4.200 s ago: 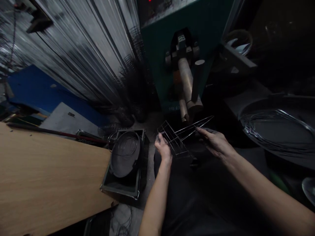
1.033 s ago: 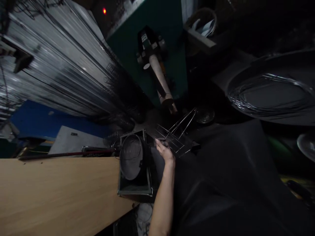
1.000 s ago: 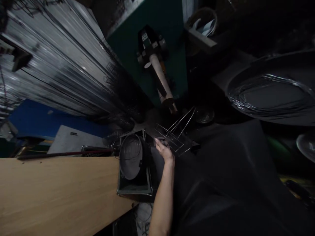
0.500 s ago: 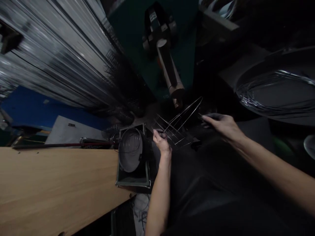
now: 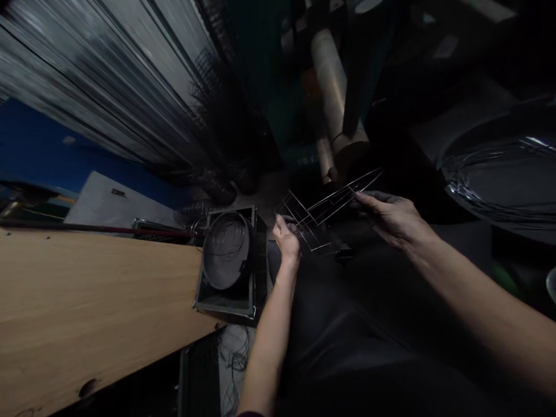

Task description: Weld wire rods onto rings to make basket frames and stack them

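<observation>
A thin wire frame (image 5: 324, 215) with several parallel rods hangs in front of me, below a machine's brown cylinder arm (image 5: 332, 95). My left hand (image 5: 287, 238) is closed on the frame's lower left edge. My right hand (image 5: 391, 217) pinches the frame's long upper wires at the right end. My dark lap (image 5: 347, 324) lies under both hands.
A wooden tabletop (image 5: 87, 307) fills the lower left. Beside it stands a metal box (image 5: 228, 260) holding a round dark lid and wire rings. A wide dark pan of coiled wire (image 5: 499, 174) sits at the right. Bundled metal rods (image 5: 108, 81) lean at upper left.
My right hand came back into view and took hold of the frame's upper wires. The view tilted down, so the machine arm now sits higher in the picture.
</observation>
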Demonstrator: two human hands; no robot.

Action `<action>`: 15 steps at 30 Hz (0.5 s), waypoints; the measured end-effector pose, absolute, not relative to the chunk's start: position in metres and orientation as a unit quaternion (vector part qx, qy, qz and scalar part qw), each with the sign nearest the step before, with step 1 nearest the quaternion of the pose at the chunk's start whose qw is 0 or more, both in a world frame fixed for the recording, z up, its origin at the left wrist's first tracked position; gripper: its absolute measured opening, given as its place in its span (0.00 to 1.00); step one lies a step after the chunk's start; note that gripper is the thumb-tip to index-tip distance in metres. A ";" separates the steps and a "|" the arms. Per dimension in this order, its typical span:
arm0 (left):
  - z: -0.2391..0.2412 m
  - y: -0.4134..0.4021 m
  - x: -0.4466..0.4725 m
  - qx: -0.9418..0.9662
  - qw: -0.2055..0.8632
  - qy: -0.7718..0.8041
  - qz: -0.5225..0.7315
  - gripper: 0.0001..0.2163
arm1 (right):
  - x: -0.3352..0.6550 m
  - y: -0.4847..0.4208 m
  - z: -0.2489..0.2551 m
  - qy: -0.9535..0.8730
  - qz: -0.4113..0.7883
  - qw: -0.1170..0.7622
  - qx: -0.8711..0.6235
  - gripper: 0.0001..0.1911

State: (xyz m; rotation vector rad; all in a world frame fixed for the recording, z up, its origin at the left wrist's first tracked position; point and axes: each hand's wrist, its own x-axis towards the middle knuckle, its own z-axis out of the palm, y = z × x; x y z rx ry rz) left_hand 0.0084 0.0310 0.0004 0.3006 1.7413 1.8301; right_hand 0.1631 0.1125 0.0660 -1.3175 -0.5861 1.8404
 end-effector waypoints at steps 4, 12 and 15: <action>-0.001 0.032 0.009 0.110 0.299 0.651 0.688 0.24 | 0.163 0.113 0.063 -0.223 0.726 0.398 -0.515 0.04; 0.002 0.032 0.004 0.078 0.312 0.643 0.695 0.22 | 0.154 0.112 0.066 -0.201 0.732 0.400 -0.513 0.05; 0.004 0.033 0.002 0.064 0.315 0.640 0.698 0.21 | 0.150 0.113 0.070 -0.200 0.728 0.402 -0.519 0.05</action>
